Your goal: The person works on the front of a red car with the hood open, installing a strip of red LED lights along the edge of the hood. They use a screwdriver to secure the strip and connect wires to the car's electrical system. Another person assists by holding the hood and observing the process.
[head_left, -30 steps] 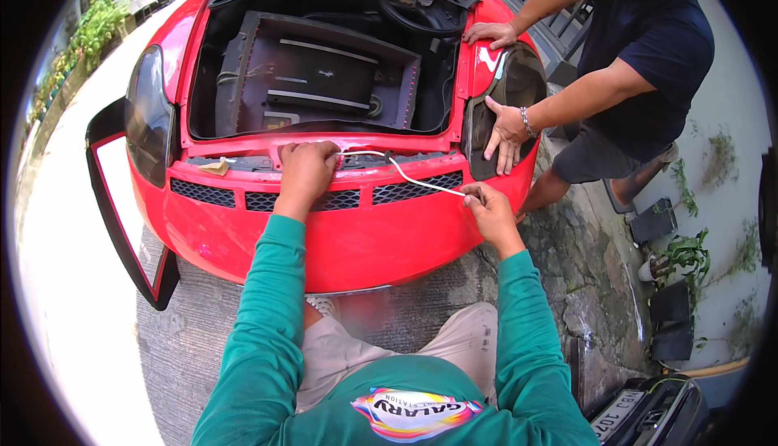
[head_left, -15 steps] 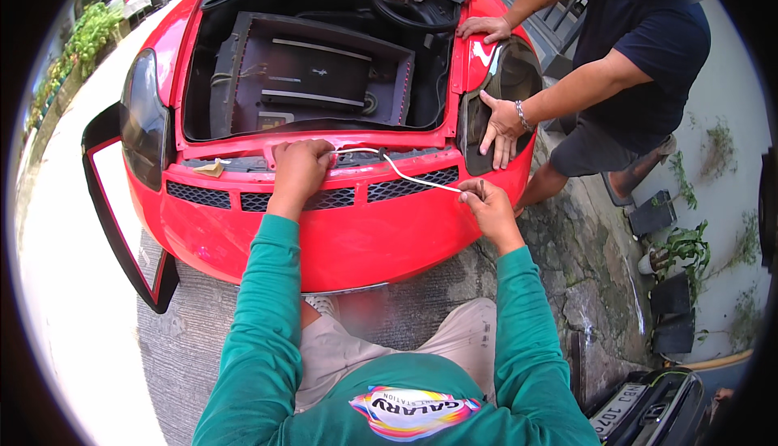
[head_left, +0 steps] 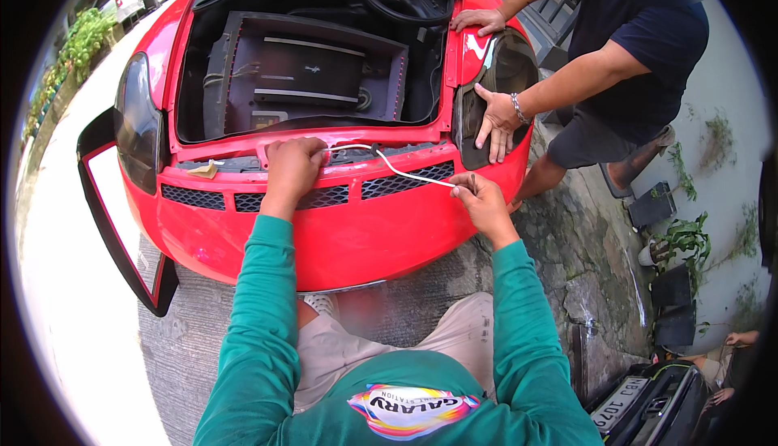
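A thin white cable (head_left: 415, 175) runs slackly along the front of a red car (head_left: 365, 239), bending over the slot behind the bumper grille. My left hand (head_left: 293, 172) has its fingers curled down at the slot's edge, closed where the cable's left end disappears under them. Farther right, my right hand (head_left: 480, 201) pinches the other end between thumb and fingers, just above the bumper. A small dark piece (head_left: 374, 148) sits on the cable near its bend. What lies under my left fingertips is hidden.
A co-worker in dark clothes (head_left: 632, 65) presses one hand (head_left: 500, 117) on the right headlight, the other hand (head_left: 478, 21) behind it. The open front compartment holds a black amplifier box (head_left: 312, 73). A dark-framed panel (head_left: 121, 211) leans at left; plant pots (head_left: 673, 284) stand at right.
The view has shifted slightly. Both my hands stay on the cable in nearly the same places. Part of another person has come into view at the lower right.
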Available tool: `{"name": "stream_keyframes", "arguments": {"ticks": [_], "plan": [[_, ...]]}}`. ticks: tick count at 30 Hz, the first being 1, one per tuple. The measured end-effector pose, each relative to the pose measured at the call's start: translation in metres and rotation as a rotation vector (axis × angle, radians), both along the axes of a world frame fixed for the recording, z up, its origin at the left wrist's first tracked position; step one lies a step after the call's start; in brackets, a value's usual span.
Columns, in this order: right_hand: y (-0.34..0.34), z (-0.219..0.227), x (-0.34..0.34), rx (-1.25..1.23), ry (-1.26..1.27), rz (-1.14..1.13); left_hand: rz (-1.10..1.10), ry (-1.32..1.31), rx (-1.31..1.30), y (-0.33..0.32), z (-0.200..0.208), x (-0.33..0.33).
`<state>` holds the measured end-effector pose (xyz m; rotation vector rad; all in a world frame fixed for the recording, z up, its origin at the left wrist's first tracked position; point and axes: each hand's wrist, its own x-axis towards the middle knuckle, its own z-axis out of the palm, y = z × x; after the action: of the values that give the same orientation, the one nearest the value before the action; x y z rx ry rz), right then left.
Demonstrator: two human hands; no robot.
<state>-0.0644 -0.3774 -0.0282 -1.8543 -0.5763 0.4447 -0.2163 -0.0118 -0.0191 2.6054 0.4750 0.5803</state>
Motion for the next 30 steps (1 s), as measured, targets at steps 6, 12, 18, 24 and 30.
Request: {"name": "stream_keyframes", "arguments": {"ticks": [6,12,18,24,30], "plan": [[-0.001,-0.006,0.004,0.063,0.014,0.000,-0.007,-0.009,-0.012,0.004,-0.004,0.002],[0.004,0.004,-0.002,0.027,0.060,-0.015,-0.022,0.017,-0.010,0.002,-0.002,0.001],[0.003,0.002,-0.002,0.098,0.122,0.022,-0.001,0.022,-0.072,0.007,-0.008,0.003],[-0.002,0.000,0.000,0.138,0.138,0.071,0.030,0.011,-0.083,0.004,-0.004,0.002],[-0.001,0.001,-0.001,0.146,0.139,0.059,0.028,0.026,-0.077,0.005,-0.004,0.002]]}}
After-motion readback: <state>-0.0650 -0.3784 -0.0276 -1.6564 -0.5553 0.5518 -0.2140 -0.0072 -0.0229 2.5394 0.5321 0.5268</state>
